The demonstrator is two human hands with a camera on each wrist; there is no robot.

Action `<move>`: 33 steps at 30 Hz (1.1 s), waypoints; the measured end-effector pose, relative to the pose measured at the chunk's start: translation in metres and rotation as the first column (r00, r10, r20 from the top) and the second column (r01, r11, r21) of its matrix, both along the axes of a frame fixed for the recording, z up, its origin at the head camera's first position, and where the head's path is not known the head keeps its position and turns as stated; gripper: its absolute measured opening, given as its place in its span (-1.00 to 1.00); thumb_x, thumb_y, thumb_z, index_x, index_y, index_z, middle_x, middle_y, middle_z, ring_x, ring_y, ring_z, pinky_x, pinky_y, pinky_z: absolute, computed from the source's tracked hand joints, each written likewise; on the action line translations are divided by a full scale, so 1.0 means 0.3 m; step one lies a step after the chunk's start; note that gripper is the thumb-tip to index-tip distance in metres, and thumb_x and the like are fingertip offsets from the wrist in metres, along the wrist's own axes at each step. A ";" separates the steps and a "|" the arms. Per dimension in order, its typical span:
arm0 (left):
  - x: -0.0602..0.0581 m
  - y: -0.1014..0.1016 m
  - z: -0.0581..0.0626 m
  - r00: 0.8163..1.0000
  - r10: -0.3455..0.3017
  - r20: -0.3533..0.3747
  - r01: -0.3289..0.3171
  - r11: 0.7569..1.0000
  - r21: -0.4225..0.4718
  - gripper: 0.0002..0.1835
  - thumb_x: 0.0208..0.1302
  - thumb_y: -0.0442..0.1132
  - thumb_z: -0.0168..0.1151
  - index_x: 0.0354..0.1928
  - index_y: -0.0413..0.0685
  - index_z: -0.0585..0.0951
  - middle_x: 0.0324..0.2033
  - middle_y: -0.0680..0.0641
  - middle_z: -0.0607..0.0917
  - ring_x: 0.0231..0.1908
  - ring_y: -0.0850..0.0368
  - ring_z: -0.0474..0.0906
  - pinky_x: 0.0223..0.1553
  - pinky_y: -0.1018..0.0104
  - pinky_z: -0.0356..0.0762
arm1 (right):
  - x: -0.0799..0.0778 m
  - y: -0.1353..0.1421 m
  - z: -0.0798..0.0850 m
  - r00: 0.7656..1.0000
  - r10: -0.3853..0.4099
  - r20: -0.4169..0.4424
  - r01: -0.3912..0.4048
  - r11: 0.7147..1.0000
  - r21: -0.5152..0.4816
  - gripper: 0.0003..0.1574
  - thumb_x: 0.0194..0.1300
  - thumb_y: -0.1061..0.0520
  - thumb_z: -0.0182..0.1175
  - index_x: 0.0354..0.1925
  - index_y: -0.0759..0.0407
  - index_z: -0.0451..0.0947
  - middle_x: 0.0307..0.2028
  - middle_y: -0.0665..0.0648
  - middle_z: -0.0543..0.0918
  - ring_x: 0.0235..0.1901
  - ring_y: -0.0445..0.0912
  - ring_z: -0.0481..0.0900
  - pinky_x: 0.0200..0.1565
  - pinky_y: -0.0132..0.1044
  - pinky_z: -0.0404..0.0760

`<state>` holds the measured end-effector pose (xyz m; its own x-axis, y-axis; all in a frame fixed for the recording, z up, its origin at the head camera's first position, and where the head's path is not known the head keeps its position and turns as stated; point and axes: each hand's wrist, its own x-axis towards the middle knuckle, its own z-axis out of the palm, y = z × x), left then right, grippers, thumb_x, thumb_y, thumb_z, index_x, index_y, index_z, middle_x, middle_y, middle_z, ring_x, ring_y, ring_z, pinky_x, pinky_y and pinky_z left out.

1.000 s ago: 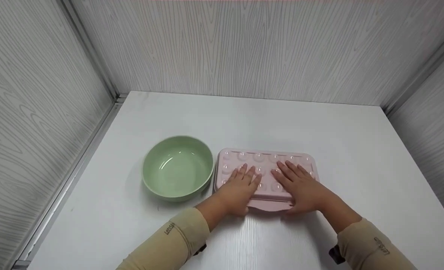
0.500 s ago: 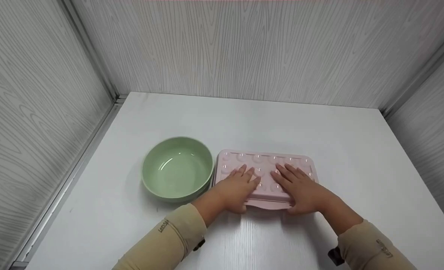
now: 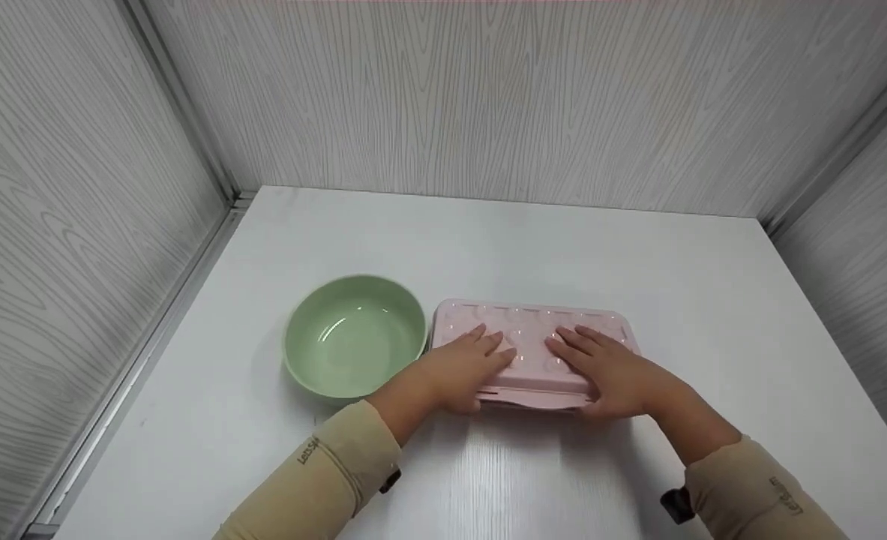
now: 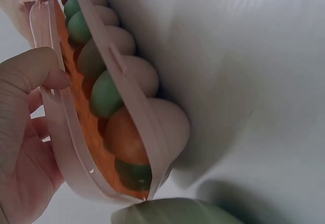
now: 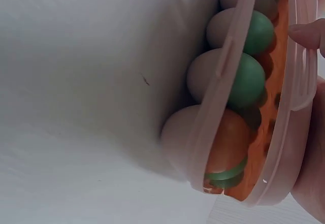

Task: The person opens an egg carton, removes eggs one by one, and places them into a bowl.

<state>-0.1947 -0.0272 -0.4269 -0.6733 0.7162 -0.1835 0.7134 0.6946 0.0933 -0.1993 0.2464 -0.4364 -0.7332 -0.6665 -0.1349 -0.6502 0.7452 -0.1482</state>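
A pale pink egg box [image 3: 533, 371] with rows of bumps on top lies on the table. Its lid [image 4: 76, 153] stands slightly raised from the base [image 4: 119, 76] along the front edge. Through that gap the wrist views show brown eggs [image 4: 127, 135], green eggs [image 5: 246, 82] and an orange inner surface. My left hand [image 3: 458, 371] grips the lid's left part, thumb [image 4: 58, 76] hooked at the front edge and fingers spread on top. On the right part my right hand [image 3: 619, 375] holds it likewise, its thumb [image 5: 304, 33] at the edge.
A light green bowl [image 3: 357, 337] stands just left of the egg box, close to my left forearm. White table surface [image 3: 488, 240] extends behind the box and bowl. Wood-grain panels [image 3: 473, 97] wall in the back and both sides.
The lid's front edge has risen a little, and a narrow gap shows beneath it. Both hands have shifted slightly with it, the left one leftward. The bowl stays in place.
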 end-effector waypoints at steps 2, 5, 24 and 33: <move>-0.007 -0.020 0.013 0.999 0.022 0.023 -0.023 1.000 0.018 -0.16 0.04 -0.06 0.28 0.38 0.09 0.14 0.37 -0.13 0.10 0.36 -0.14 -0.07 0.32 0.13 -0.02 | -0.001 0.003 0.012 1.000 -0.021 0.023 0.022 1.000 -0.009 0.11 -0.03 -0.23 0.18 0.41 -0.10 -0.08 0.40 0.05 0.00 0.36 0.10 -0.05 0.25 0.11 0.07; -0.020 -0.056 0.037 0.997 0.053 0.047 -0.056 0.997 0.053 -0.19 0.02 -0.11 0.28 0.36 0.08 0.19 0.36 -0.15 0.13 0.35 -0.12 -0.05 0.31 0.12 0.01 | -0.005 0.011 0.029 0.998 -0.045 0.035 0.045 0.999 -0.015 0.07 -0.01 -0.23 0.16 0.41 -0.13 -0.05 0.39 0.02 0.04 0.35 0.09 -0.02 0.26 0.10 0.07; -0.097 -0.239 0.110 0.996 0.088 0.001 -0.084 0.952 0.295 -0.51 0.12 -0.05 0.22 0.06 -0.15 0.51 -0.03 -0.11 0.55 -0.01 0.02 0.46 0.06 0.19 0.38 | -0.045 0.103 0.146 0.989 -0.130 0.070 0.139 0.979 -0.152 -0.17 0.11 -0.29 0.16 0.29 -0.03 0.27 0.24 0.13 0.33 0.24 0.10 0.24 0.16 0.12 0.24; -0.137 -0.281 0.103 0.990 0.138 0.036 -0.141 0.900 0.412 -0.42 0.12 0.07 0.24 0.10 -0.17 0.51 -0.02 -0.11 0.58 0.04 0.03 0.45 0.12 0.19 0.34 | -0.077 0.142 0.185 0.984 -0.157 0.081 0.171 0.960 -0.222 -0.24 0.11 -0.23 0.21 0.22 0.04 0.37 0.12 0.16 0.47 0.11 0.08 0.39 0.10 0.10 0.31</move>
<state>-0.2357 -0.1116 -0.3958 -0.7718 0.6272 0.1042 0.6106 0.6854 0.3968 -0.2224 0.2891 -0.3807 -0.8300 -0.5562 -0.0425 -0.5062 0.7830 -0.3614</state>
